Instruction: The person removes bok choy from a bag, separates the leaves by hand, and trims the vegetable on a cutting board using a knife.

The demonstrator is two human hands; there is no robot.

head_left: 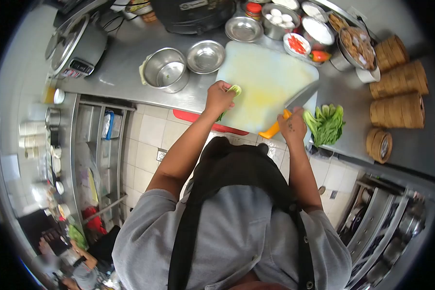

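Note:
My left hand [220, 100] is closed around a piece of leafy green vegetable that looks like bok choy [235, 90], over the left edge of the cutting board [261, 63]. The pale cut end shows above the fingers and some leaf hangs below. At the board's front right, my right hand [293, 128] is closed at a knife [274, 127] with an orange-yellow handle. Its broad blade points up and right across the board's corner; the fingers are partly hidden. Beside this hand lies a bunch of bok choy [326, 125].
Left of the board stand a steel pot [165, 70] and a steel bowl [206, 56]. Behind it are a bowl of eggs [281, 20] and a bowl of chopped red pepper [296, 44]. Bamboo steamers [397, 111] line the right. Another person [87, 270] is at lower left.

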